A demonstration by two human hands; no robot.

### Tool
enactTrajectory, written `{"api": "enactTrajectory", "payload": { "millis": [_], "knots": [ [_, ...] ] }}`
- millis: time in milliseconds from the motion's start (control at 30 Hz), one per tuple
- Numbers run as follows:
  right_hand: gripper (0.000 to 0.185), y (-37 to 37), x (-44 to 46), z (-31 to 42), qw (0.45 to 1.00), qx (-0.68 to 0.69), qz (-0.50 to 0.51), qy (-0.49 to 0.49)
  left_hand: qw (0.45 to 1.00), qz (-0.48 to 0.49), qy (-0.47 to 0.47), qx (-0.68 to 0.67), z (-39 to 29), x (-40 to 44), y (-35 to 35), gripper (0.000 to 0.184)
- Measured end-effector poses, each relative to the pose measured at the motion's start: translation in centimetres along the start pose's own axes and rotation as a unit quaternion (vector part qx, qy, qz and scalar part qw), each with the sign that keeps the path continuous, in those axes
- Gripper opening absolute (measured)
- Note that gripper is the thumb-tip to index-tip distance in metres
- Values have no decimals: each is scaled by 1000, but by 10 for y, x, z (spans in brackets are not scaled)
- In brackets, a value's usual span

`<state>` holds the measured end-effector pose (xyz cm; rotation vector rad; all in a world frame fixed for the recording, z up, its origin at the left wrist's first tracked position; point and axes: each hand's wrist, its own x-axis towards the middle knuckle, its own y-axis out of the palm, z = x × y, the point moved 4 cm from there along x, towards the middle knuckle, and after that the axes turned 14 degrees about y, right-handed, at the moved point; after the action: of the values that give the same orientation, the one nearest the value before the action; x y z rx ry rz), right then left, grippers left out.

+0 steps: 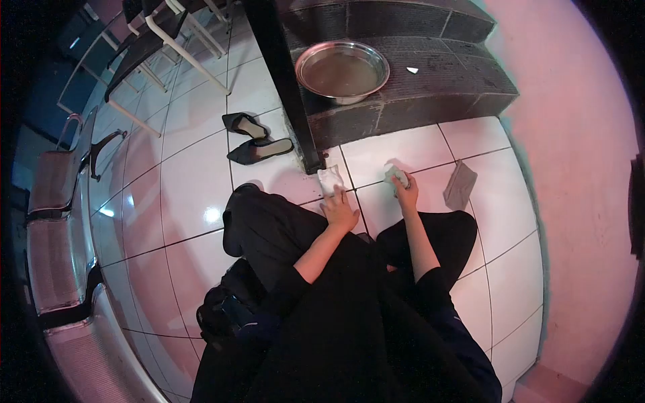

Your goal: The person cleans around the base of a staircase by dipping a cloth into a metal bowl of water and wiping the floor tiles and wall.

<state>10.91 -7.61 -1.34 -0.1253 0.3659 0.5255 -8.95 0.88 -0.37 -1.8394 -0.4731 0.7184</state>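
Sitting on tiled floor (pixel 181 181).
Touching one white cloth (pixel 329 178) there with left hand (pixel 340 211), fingers spread; gripping one pale-green cloth (pixel 391 175) in right hand (pixel 407 195), fingers curled; with one grey cloth (pixel 461 186) lying farther right.

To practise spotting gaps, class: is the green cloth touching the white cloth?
Apart. The head view shows floor tile between the green cloth in the right hand and the white cloth.

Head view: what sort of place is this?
Probably an indoor waiting area or lobby at the foot of a staircase: a row of metal seats on the left, dark steps ahead, and a white tiled floor.
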Motion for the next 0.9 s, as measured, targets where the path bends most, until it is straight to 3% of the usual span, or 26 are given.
{"api": "enactTrajectory", "payload": {
  "millis": [367, 633, 700, 900],
  "knots": [
    [50, 5, 10, -5, 993, -57, -22, -103, 999, -34, 11, -3, -2, -2, 4, 86],
    [46, 13, 5, 16, 979, -143, -55, -134, 990, -136, 33, 29, -5, 2, 1, 83],
    [48, 16, 5, 26, 952, -213, -66, -208, 989, -145, 30, 27, -6, 6, -2, 80],
    [48, 17, 5, 45, 942, -257, -77, -204, 988, -152, 20, 6, -5, 13, 0, 78]
  ]
}}
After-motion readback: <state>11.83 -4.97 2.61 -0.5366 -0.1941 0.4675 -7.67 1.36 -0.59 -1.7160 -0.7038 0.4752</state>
